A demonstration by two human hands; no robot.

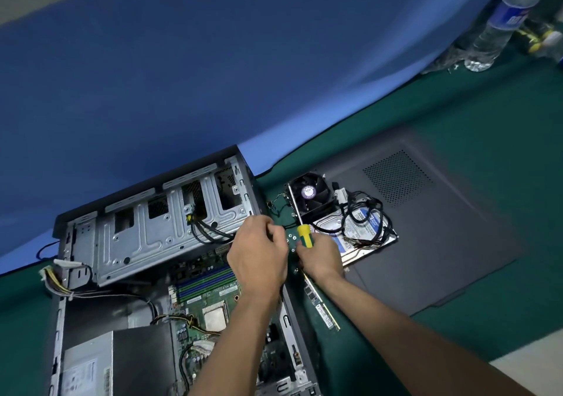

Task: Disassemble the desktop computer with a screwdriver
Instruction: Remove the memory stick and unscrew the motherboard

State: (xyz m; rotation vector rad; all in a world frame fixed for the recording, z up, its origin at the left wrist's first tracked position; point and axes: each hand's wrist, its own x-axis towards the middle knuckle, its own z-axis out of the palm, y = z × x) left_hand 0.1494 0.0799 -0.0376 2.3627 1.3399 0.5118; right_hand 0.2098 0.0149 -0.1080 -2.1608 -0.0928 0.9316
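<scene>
Gripping screwdriver (305,235) in right hand (320,258) | left hand (259,252) curled, contents unclear

wall: blue backdrop (213,60) | table: green cloth (487,115) | floor: pale (536,371)

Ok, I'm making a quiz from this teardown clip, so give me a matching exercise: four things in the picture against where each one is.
1. screwdriver
2. cooler fan
3. memory stick
4. water bottle

a. far right corner of the table
b. on the green mat beside the case
c. gripped in the right hand
d. on the hard drive

Pairs: 1-c, 2-d, 3-b, 4-a
</scene>
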